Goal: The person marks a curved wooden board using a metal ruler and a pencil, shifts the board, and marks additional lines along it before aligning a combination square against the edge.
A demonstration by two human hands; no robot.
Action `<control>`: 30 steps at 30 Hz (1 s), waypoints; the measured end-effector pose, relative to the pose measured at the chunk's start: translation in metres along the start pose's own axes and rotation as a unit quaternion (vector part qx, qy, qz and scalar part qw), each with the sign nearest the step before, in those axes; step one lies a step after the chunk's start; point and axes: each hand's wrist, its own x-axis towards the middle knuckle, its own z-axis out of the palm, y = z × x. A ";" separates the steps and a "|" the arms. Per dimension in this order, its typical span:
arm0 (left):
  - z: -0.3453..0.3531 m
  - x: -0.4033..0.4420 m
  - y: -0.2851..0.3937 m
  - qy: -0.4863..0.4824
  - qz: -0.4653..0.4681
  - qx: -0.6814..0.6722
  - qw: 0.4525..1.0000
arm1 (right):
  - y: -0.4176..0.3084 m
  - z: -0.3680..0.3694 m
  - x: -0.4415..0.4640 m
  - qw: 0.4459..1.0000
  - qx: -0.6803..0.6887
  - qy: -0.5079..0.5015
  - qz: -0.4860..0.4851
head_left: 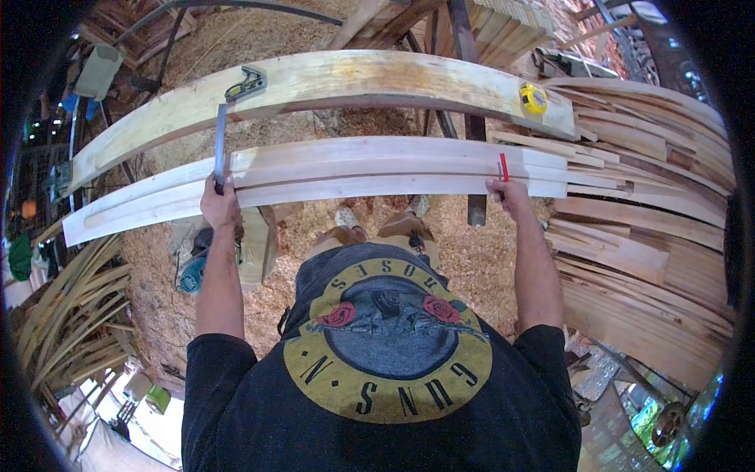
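Note:
Pale planed boards [330, 161] lie side by side across the view in front of me, a dark gap between them. My left hand [219, 201] is closed on a metal ruler [220, 141] standing out over the boards, its far end by the thick beam. At the boards' right part my right hand [510, 194] is closed around a red pencil [504, 167]. Beyond the boards runs a thick wooden beam [338, 75]. On it rest a black and metal square tool [246, 83] at the left and a yellow tape measure [532, 98] at the right.
Stacked planks [645, 212] fill the right side. Thin offcuts [75, 307] are piled at the left. A teal power tool [191, 275] is beside a wooden block [255, 248] below the boards. Wood shavings [464, 275] cover the floor around my feet.

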 end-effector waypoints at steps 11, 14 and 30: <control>-0.014 -0.002 0.026 -0.022 -0.053 -0.004 0.998 | -0.001 0.000 0.001 1.000 0.009 -0.005 0.001; -0.004 -0.001 0.010 0.007 -0.009 0.003 1.000 | -0.003 -0.001 -0.002 1.000 0.016 -0.010 -0.002; -0.008 -0.001 0.016 -0.007 -0.027 0.009 1.000 | 0.000 -0.002 0.002 1.000 -0.007 0.002 -0.001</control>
